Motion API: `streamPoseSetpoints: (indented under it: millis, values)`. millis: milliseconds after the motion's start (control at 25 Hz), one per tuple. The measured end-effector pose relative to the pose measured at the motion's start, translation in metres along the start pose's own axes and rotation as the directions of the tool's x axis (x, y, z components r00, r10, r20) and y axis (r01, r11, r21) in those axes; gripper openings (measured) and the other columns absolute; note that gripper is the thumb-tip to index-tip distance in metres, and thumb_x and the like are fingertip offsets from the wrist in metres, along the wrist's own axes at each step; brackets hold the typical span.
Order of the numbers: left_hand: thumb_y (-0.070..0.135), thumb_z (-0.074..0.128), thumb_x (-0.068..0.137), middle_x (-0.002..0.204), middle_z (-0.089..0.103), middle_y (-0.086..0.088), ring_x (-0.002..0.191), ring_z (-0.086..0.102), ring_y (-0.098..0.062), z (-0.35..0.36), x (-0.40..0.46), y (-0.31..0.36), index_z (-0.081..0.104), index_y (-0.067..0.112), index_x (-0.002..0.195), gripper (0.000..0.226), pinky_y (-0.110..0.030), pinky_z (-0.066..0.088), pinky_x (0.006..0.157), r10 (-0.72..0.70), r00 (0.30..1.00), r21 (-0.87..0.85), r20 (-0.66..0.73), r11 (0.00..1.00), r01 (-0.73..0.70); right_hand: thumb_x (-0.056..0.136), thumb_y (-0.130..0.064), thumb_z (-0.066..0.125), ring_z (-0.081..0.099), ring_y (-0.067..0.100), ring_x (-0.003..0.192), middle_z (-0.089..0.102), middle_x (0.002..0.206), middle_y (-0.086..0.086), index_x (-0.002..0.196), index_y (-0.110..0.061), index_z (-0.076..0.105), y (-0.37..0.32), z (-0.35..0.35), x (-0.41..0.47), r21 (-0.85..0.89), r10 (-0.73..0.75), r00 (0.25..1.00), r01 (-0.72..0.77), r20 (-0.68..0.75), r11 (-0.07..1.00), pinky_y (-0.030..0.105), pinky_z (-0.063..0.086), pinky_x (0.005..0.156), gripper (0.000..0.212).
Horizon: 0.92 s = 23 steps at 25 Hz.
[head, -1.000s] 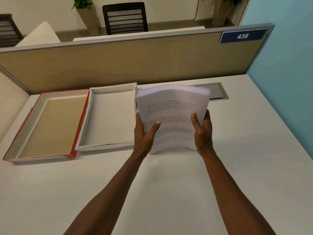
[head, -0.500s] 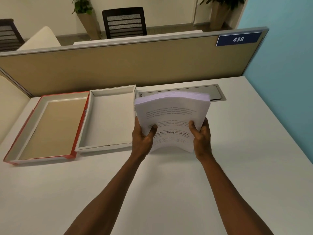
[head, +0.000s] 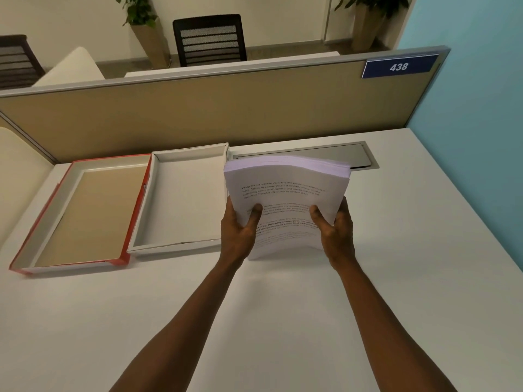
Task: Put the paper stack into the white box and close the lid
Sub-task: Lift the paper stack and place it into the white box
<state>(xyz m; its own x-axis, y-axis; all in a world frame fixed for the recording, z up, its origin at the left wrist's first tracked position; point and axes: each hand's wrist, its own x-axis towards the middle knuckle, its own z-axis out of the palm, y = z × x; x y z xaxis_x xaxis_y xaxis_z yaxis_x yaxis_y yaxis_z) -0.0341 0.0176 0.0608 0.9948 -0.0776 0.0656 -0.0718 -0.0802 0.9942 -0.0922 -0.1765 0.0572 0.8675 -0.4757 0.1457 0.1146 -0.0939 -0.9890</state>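
Note:
A thick stack of printed white paper (head: pixel 285 188) stands tilted on its lower edge on the desk, just right of the white box. My left hand (head: pixel 240 230) grips its lower left side and my right hand (head: pixel 336 230) its lower right side, thumbs on the front sheet. The white box (head: pixel 181 244) lies open with nothing in it, left of the stack. Its red-edged lid (head: pixel 70 264) lies upside down further left, touching the box.
A tan partition (head: pixel 226 108) with a blue "438" sign (head: pixel 399 66) runs along the desk's far edge. A grey cable hatch (head: pixel 325 154) sits behind the stack. A blue wall (head: pixel 481 137) bounds the right side. White desk (head: pixel 254 321) surface stretches toward me.
The stack has dropped lower and its bottom edge now looks to rest on the desk. Both hands came down with it and keep the same grip.

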Motion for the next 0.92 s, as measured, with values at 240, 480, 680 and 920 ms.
streamPoseSetpoints:
  millis: [240, 480, 680, 920]
  values:
    - [0.027, 0.064, 0.098, 0.127, 0.066, -0.003, 0.120, 0.063, -0.027, 0.004, -0.014, -0.008, 0.053, 0.020, 0.137, 0.041, -0.055, 0.059, 0.091, -0.068, 0.998, -0.060, -0.008, 0.996, 0.067, 0.085, -0.034, 0.074, 0.068, 0.018, 0.102, 0.069, 0.113, -0.003, 0.122, -0.032, 0.059, 0.014, 0.002, -0.004, 0.005, 0.109, 0.993, -0.109, -0.052, 0.994, 0.039, 0.063, 0.083, 0.040]
    - [0.034, 0.063, 0.095, 0.126, 0.065, 0.006, 0.120, 0.063, -0.018, -0.009, -0.030, -0.019, 0.050, 0.022, 0.140, 0.049, -0.044, 0.061, 0.091, 0.007, 0.999, -0.015, 0.034, 1.000, -0.007, 0.079, -0.050, 0.072, 0.066, 0.003, 0.101, 0.068, 0.106, -0.022, 0.119, -0.043, 0.057, 0.017, -0.002, -0.027, -0.017, 0.058, 0.997, -0.059, -0.056, 0.998, 0.016, 0.057, 0.072, 0.043]
    - [0.028, 0.063, 0.090, 0.126, 0.062, 0.023, 0.119, 0.058, -0.002, -0.023, -0.032, -0.022, 0.045, 0.025, 0.142, 0.055, -0.017, 0.055, 0.089, -0.007, 0.992, 0.122, 0.127, 0.993, -0.009, 0.083, -0.027, 0.078, 0.060, -0.013, 0.100, 0.064, 0.107, -0.025, 0.131, -0.021, 0.051, 0.024, -0.014, -0.027, -0.216, 0.013, 1.000, -0.009, 0.018, 0.976, 0.002, 0.049, 0.075, 0.055]
    - [0.012, 0.062, 0.093, 0.117, 0.064, 0.018, 0.107, 0.065, -0.015, -0.029, -0.021, -0.017, 0.047, 0.019, 0.137, 0.047, -0.030, 0.058, 0.083, 0.048, 0.987, 0.210, 0.153, 0.974, -0.080, 0.085, -0.032, 0.076, 0.064, 0.000, 0.080, 0.066, 0.103, -0.006, 0.123, -0.018, 0.057, 0.011, -0.017, -0.020, -0.353, -0.016, 0.999, 0.031, 0.045, 0.935, 0.003, 0.051, 0.062, 0.045]
